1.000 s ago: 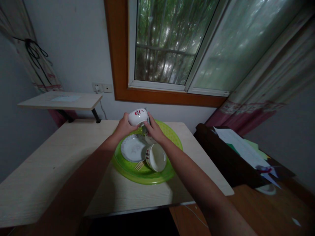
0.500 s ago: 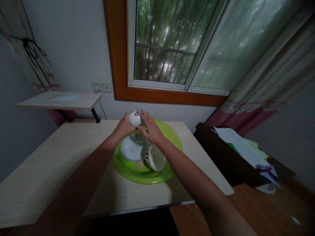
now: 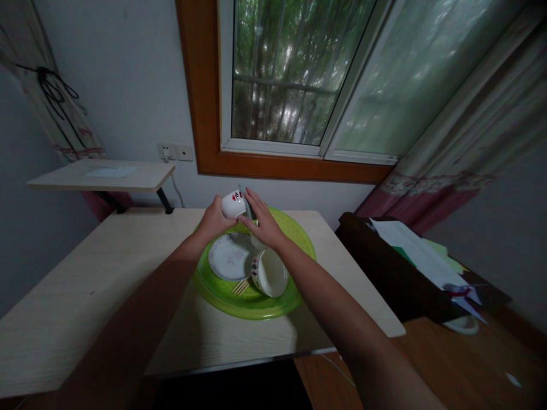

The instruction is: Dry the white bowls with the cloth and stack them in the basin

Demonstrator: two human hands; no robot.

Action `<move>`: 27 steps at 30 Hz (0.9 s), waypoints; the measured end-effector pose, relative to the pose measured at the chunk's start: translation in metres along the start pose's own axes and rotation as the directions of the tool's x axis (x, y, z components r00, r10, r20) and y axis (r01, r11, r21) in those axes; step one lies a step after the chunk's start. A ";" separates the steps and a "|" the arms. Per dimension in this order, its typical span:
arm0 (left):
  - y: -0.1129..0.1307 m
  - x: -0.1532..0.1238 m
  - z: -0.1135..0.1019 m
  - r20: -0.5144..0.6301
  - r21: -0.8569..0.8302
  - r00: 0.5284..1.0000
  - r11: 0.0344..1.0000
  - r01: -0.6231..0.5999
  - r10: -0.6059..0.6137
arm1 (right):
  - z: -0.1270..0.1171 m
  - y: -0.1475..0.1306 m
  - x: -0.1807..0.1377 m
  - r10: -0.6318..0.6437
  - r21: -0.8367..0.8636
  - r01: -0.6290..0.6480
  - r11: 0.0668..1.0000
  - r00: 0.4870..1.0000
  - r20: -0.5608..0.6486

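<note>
While the pale tbl (image 3: 141, 242) carries everything, the big green tray (image 3: 256, 314) sits on it nr the back edge, w/ a white plate (image 3: 226, 259) on its L half & a tipped bowl (image 3: 273, 276) nr the front, mouth toward the viewer. Can't tell if those two touch. Held bowl (image 3: 232, 206), white w/ red print, is up off the tray, over its far part, tilted btwn both hands.

L hand (image 3: 212, 219) is clamped on the held bowl's L side, thumb below, most fingers hidden behind. R hand (image 3: 265, 225): fingers nearly straight & close tog., thumb apart & lower, by the bowl's edge; grey cloth (image 3: 249, 210), prob. a rag, sits btwn that hand & the bowl. Can't tell if it's pinched or just pressed flat.

To do this well, I'd say: keep L grip firm & low since glazed ware is likely slick, keep cloth spread under R fingers, press lightly, turn bowl bit by bit, stay over the tray in case of a slip.

Count: 1 tbl, 1 tray, 1 plate, 2 bowls, 2 hands, 1 cloth, a few thin wooden sticks (image 3: 241, 287) beside the tipped bowl, approx. 4, too small to be sure.
</note>
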State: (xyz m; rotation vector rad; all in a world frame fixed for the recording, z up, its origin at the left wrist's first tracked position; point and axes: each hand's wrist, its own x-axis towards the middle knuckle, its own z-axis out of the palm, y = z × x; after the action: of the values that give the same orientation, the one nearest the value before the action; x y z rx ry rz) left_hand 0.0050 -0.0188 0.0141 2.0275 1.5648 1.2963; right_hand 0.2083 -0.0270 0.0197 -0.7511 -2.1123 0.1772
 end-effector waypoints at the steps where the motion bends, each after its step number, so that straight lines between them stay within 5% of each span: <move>1: 0.000 0.000 0.000 -0.004 -0.002 1.000 1.000 0.001 -0.001 | 0.000 0.003 0.000 0.027 0.036 -0.026 0.999 1.000 -0.009; 15: -0.002 -0.001 0.000 0.063 -0.189 0.998 0.982 0.020 -0.008 | 0.005 0.013 -0.005 0.415 0.352 -0.376 0.857 0.909 -0.040; 27: 0.002 0.000 -0.001 0.030 -0.127 0.999 0.992 0.020 -0.017 | -0.001 0.001 -0.001 0.076 0.102 -0.069 0.992 0.995 -0.066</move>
State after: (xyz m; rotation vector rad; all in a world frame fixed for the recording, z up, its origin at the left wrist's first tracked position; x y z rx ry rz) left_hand 0.0054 -0.0202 0.0157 1.9413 1.4466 1.3181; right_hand 0.2100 -0.0272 0.0191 -0.7642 -1.9963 0.2894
